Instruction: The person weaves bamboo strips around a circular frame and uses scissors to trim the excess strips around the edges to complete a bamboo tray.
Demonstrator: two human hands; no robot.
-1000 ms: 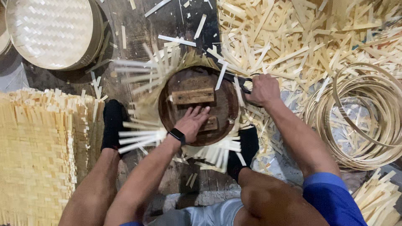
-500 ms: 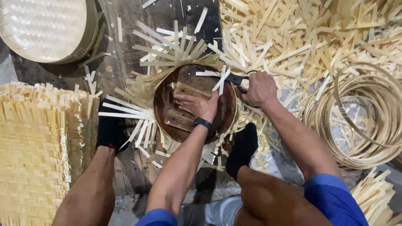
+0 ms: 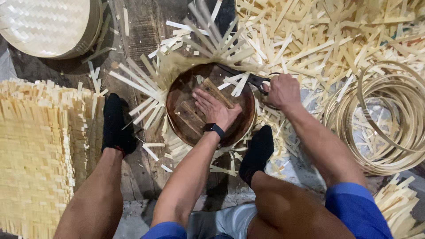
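A round dark wooden mould point(image 3: 186, 88) lies on the floor between my feet, with pale bamboo strips point(image 3: 141, 84) sticking out from under it all around. My left hand point(image 3: 214, 108) presses flat on the wooden blocks on top of the mould, fingers spread; a black watch sits on that wrist. My right hand point(image 3: 283, 90) grips the handles of black scissors point(image 3: 250, 79) at the mould's upper right rim, blades pointing left over the strips.
A woven bamboo mat point(image 3: 40, 155) lies at left. A round woven lid point(image 3: 48, 24) sits at top left. Coiled bamboo hoops point(image 3: 389, 115) lie at right. Cut strip scraps point(image 3: 318, 40) cover the floor at top right. My feet wear black socks point(image 3: 117, 124).
The mould with its strips has turned; the long strips that lay at left now fan up toward the top. My left hand shifted on the blocks while my right hand stayed on the scissors.
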